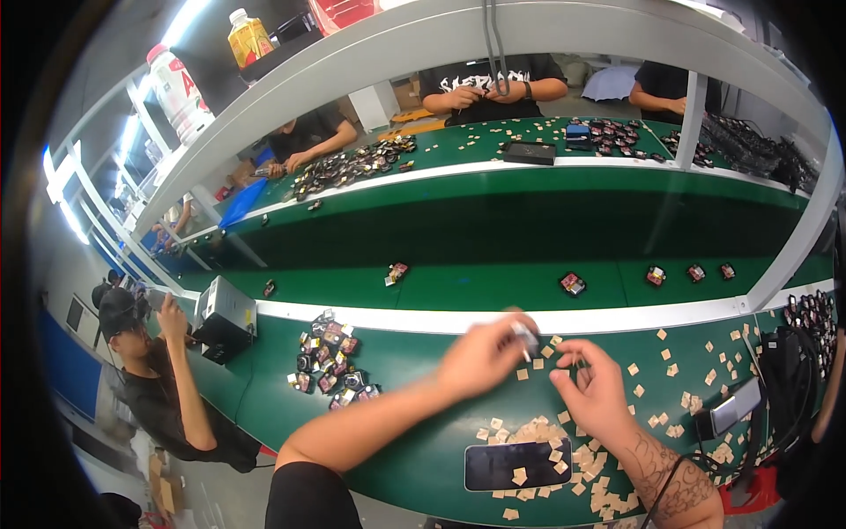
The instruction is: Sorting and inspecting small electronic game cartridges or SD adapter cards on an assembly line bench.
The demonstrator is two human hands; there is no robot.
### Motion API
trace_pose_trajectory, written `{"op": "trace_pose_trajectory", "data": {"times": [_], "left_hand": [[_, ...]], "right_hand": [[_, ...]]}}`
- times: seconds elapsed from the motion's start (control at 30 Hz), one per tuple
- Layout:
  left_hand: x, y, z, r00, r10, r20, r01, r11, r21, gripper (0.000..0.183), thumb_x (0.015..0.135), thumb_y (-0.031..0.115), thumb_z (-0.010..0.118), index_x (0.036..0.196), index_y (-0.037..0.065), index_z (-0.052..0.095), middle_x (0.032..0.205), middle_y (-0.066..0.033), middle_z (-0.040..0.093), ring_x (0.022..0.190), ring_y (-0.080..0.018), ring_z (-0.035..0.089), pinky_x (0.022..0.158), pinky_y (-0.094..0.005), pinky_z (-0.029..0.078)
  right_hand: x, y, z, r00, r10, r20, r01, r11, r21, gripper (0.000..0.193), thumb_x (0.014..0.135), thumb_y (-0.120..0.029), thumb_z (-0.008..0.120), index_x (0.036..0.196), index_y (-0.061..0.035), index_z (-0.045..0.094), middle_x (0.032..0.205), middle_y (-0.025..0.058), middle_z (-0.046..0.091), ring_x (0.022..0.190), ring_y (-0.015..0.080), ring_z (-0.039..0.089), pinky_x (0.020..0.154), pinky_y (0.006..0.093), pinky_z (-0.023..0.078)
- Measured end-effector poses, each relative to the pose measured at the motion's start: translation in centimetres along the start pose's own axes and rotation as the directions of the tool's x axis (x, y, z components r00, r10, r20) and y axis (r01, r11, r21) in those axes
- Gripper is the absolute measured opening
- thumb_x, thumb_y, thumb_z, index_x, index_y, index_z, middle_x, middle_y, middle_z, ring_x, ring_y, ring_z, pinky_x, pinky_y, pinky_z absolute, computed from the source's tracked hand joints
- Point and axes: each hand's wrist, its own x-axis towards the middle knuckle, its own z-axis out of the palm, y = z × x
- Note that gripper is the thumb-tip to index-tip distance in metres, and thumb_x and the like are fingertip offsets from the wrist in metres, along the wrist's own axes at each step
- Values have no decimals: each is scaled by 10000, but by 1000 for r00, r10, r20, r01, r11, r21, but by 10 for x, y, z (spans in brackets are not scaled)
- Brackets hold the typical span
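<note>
My left hand (480,360) is closed around a small dark and silver device (526,340), smeared by motion, above the green table. Just to its right, my right hand (597,392) has its thumb and fingers drawn together in a pinch; what sits between them, if anything, is too small to make out. Small tan square pieces (533,430) lie heaped and scattered beneath and around my hands. A dark-screened phone (493,467) lies flat nearer to me, with a few squares on it. Left of my left forearm is a pile of small black and red devices (330,357).
Past the white rail (493,320), single devices (573,283) sit spaced along a green conveyor. A grey box-shaped machine (231,313) stands at the left, beside a person holding up an object. At right are a silver block-shaped thing (738,407) and cables. More people work across the line.
</note>
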Motion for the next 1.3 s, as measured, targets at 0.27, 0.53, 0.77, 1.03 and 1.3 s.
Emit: {"op": "trace_pose_trajectory", "data": {"times": [0.27, 0.53, 0.77, 1.03, 1.3], "left_hand": [[43, -92, -106, 966, 34, -258, 169, 673, 720, 405, 955, 241, 781, 1300, 69, 658, 959, -177, 701, 916, -392, 684, 877, -472, 556], [23, -134, -148, 941, -19, -338, 246, 726, 642, 563, 936, 101, 764, 1464, 99, 570, 1303, -234, 565, 1187, -440, 622, 1046, -475, 535], [14, -60, -67, 969, 125, -212, 9, 843, 538, 426, 949, -45, 649, 1367, 32, 615, 1194, -204, 630, 1121, -409, 665, 975, -458, 555], [-34, -9, -1, 990, 136, 22, -132, 890, 436, 337, 985, 1, 627, 1314, 58, 676, 1044, -151, 637, 945, -372, 673, 833, -445, 563], [-70, 28, -7, 974, -145, 175, 86, 948, 305, 587, 967, 298, 770, 1472, 90, 554, 927, -136, 654, 875, -369, 675, 789, -463, 560]], "right_hand": [[5, 16, -9, 978, -209, 14, 203, 935, -291, 87, 1043, -75, 597, 1057, -7, 649, 966, 168, 690, 787, 364, 680, 702, 426, 540], [6, 0, -10, 984, -151, 99, 173, 942, -289, 84, 1039, -68, 592, 1050, -12, 653, 872, 171, 709, 744, 393, 697, 685, 448, 563], [10, 12, -15, 971, -240, -8, 229, 935, -271, 115, 1045, -66, 595, 1111, -50, 687, 971, 155, 696, 771, 362, 689, 702, 429, 559], [8, 10, -10, 977, -202, 70, 214, 903, -373, 196, 1028, -21, 605, 1188, -47, 715, 955, 130, 626, 757, 300, 661, 694, 393, 541], [2, 1, -7, 953, -177, 248, 268, 873, -407, 265, 995, 5, 644, 1230, -81, 733, 980, 97, 591, 788, 276, 658, 687, 393, 548]]}}
